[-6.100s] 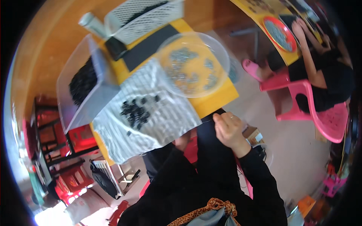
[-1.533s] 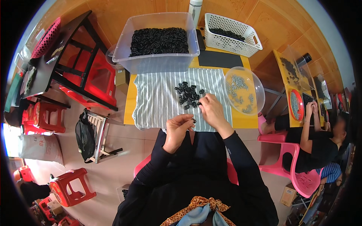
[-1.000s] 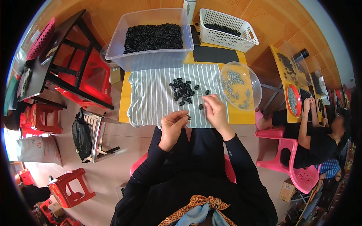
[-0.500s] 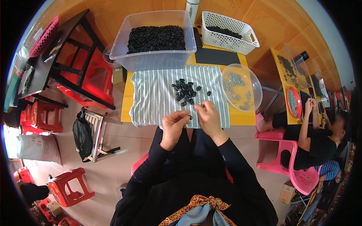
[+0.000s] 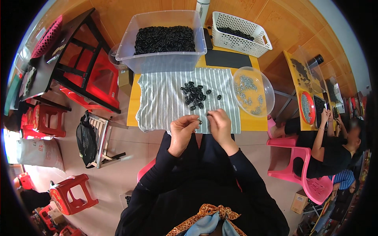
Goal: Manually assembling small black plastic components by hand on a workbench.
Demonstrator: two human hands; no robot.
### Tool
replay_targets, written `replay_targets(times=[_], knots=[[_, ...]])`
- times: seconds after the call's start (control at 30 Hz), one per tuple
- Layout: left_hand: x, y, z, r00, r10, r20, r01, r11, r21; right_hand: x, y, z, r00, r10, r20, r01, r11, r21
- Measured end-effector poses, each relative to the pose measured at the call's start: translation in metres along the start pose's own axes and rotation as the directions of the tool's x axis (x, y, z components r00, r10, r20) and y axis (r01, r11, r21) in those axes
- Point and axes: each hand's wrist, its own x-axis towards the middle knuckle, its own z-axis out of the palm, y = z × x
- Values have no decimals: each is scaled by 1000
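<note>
My left hand (image 5: 182, 133) is closed in a pinch on a small black oval piece (image 5: 200, 122) with a slight glint, just above the front edge of the striped cloth (image 5: 157, 106). Beside it, a short gap away, my right hand (image 5: 221, 128) is pinched too. A small dark piece (image 5: 208, 115) shows at its fingertips, too small to make out its kind. Beyond both hands lies a loose pile of black oval pieces (image 5: 193, 94) on the cloth, with one single piece (image 5: 219, 97) apart on the right.
A clear bin (image 5: 161, 63) of black pieces and a white perforated basket (image 5: 240, 45) stand at the back. On the right, a round clear tray (image 5: 268, 94) holds small metal parts. A person in black (image 5: 334, 153) works at another table. Red stools (image 5: 75, 194) stand left.
My right hand has moved slightly right, away from my left, and a dark piece now shows at its fingertips. The left hand stays nearly still. The person on the right has lowered a hand.
</note>
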Motion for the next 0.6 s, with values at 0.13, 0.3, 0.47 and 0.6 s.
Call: replay_targets(times=[0.13, 0.3, 0.47, 0.6], knots=[[-3, 3, 4, 1000, 5, -5, -5, 1000, 29, 0, -14, -11, 756, 578, 309, -555, 315, 770], [-4, 0, 5, 1000, 20, -5, -20, 999, 35, 1, -30, -12, 791, 526, 312, -504, 271, 820], [-5, 2, 2, 1000, 12, 2, -12, 1000, 29, 2, -32, -11, 833, 484, 266, -482, 403, 778], [-6, 3, 3, 1000, 11, 1, -11, 1000, 25, 2, -32, -11, 838, 475, 267, -473, 388, 791]])
